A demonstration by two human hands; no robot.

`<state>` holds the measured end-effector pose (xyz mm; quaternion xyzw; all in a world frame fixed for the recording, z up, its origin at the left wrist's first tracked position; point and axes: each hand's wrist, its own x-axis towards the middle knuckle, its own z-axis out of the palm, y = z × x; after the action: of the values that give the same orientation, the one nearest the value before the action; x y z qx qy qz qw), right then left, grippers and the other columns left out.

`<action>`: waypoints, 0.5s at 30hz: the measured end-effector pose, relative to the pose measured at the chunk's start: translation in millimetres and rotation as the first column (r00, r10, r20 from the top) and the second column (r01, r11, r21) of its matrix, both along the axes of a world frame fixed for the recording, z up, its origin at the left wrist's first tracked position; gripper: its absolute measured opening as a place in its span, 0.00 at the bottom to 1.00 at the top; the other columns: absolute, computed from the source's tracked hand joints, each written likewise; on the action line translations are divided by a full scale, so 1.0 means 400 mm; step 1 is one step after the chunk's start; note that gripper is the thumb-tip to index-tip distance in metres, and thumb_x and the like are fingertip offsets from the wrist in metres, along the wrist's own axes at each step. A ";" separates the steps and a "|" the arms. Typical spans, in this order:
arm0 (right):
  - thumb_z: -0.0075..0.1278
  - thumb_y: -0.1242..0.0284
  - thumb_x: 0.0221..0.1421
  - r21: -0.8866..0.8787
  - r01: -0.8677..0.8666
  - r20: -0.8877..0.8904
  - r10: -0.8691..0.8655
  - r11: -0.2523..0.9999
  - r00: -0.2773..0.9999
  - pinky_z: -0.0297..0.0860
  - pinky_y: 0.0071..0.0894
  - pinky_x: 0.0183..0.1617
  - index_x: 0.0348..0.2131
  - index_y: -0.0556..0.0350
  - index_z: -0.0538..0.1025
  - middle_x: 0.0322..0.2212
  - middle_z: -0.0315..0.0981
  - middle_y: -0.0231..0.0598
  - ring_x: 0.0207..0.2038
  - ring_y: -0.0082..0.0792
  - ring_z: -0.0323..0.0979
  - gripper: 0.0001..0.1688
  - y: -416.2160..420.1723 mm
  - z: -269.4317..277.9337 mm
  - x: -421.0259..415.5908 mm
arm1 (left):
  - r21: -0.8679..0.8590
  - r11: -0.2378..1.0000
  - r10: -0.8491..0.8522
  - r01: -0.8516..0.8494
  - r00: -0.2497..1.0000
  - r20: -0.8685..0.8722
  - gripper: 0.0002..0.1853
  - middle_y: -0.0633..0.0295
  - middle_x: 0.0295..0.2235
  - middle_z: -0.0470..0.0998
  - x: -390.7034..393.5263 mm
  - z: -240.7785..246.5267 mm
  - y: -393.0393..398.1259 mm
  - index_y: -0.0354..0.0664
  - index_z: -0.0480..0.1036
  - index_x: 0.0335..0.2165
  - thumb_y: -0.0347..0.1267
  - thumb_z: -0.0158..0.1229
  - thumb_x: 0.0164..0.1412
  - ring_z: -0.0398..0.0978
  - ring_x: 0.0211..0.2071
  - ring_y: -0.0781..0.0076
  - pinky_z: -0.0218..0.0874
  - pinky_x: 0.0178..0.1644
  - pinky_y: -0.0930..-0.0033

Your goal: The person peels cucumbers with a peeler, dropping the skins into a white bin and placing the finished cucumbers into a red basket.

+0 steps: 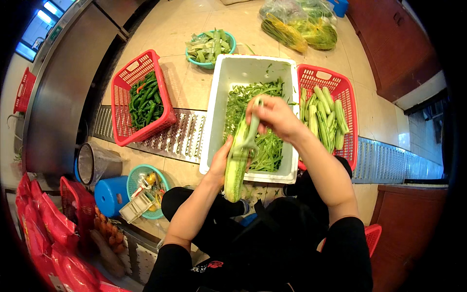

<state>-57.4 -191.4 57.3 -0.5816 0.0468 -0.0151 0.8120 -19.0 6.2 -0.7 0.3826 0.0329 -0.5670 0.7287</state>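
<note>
My left hand (220, 161) grips a partly peeled cucumber (234, 179) that tilts over the near edge of a white foam box (208, 146). Pale stripes run along its skin. In my right hand (274, 118) is a light green vegetable peeler (252, 127), its blurred head against the cucumber's upper side. Green peelings (268, 153) cover much of the box floor beneath both hands. Close by on the right, a red plastic basket (348, 95) holds several peeled, pale green cucumbers (323, 113).
Left of the box stands a red basket (118, 109) of green peppers (147, 100). Behind are a teal basin (209, 65) of leafy scraps and bagged vegetables (301, 31). A blue stool (109, 197), a bin (104, 164) and a teal basket (133, 179) of tools sit near my left knee.
</note>
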 end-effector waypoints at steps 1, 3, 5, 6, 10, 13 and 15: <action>0.45 0.65 0.55 0.015 0.087 -0.002 -0.087 0.996 0.996 0.62 0.11 0.18 0.33 0.57 0.70 0.23 0.72 0.35 0.16 0.16 0.64 0.13 -0.034 -0.017 0.015 | -0.044 0.998 -0.038 0.037 0.999 -0.030 0.28 0.60 0.27 0.70 -0.001 0.004 0.000 0.40 0.66 0.40 0.52 0.33 0.60 0.68 0.21 0.70 0.60 0.21 0.72; 0.39 0.69 0.58 -0.001 0.462 0.003 -0.462 0.887 0.887 0.62 0.13 0.18 0.31 0.57 0.69 0.22 0.71 0.34 0.16 0.16 0.63 0.10 -0.147 -0.049 0.037 | -0.120 0.992 -0.055 0.048 0.997 -0.057 0.28 0.59 0.28 0.69 -0.003 0.005 -0.005 0.39 0.65 0.42 0.51 0.32 0.61 0.68 0.21 0.69 0.60 0.21 0.72; 0.38 0.69 0.58 -0.209 0.694 0.084 -0.695 0.689 0.714 0.60 0.13 0.17 0.30 0.57 0.69 0.22 0.70 0.34 0.16 0.16 0.63 0.11 -0.204 -0.043 0.037 | -0.172 0.984 -0.056 0.044 0.996 -0.063 0.26 0.59 0.28 0.69 0.002 0.005 -0.002 0.40 0.65 0.41 0.49 0.33 0.62 0.68 0.21 0.68 0.62 0.22 0.69; 0.40 0.69 0.58 -0.083 0.644 0.072 -0.640 0.761 0.765 0.60 0.13 0.17 0.30 0.57 0.69 0.22 0.70 0.34 0.16 0.16 0.63 0.10 -0.194 -0.033 0.040 | -0.247 0.968 -0.064 0.046 0.996 -0.067 0.25 0.57 0.30 0.70 0.006 0.009 0.002 0.41 0.62 0.45 0.48 0.32 0.62 0.69 0.22 0.68 0.64 0.24 0.70; 0.44 0.67 0.55 0.141 0.317 0.024 -0.323 0.938 0.946 0.57 0.14 0.16 0.29 0.56 0.70 0.20 0.69 0.31 0.14 0.16 0.62 0.11 -0.103 0.005 0.026 | -0.256 0.960 -0.102 0.108 0.994 0.036 0.24 0.52 0.36 0.71 0.001 -0.001 0.001 0.43 0.53 0.51 0.43 0.38 0.61 0.73 0.27 0.65 0.67 0.28 0.69; 0.44 0.67 0.55 -0.077 0.532 -0.024 -0.535 0.843 0.844 0.58 0.12 0.17 0.29 0.55 0.70 0.20 0.70 0.30 0.15 0.15 0.61 0.10 -0.164 -0.008 0.036 | -0.166 0.975 -0.092 0.151 0.944 0.317 0.28 0.49 0.36 0.70 -0.006 -0.007 -0.013 0.42 0.52 0.52 0.43 0.48 0.57 0.73 0.29 0.60 0.68 0.30 0.66; 0.44 0.67 0.55 -0.264 0.697 0.158 -0.683 0.666 0.713 0.59 0.11 0.17 0.29 0.55 0.71 0.20 0.70 0.30 0.15 0.15 0.62 0.10 -0.189 0.003 0.042 | -0.113 0.987 -0.073 0.117 0.940 0.335 0.30 0.51 0.37 0.70 -0.002 -0.010 -0.009 0.41 0.50 0.52 0.33 0.54 0.54 0.72 0.33 0.65 0.67 0.33 0.67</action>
<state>-40.5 -267.0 58.3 -0.6378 0.2418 -0.3414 0.6467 -19.9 2.5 -4.7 0.4244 -0.1451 -0.5306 0.7193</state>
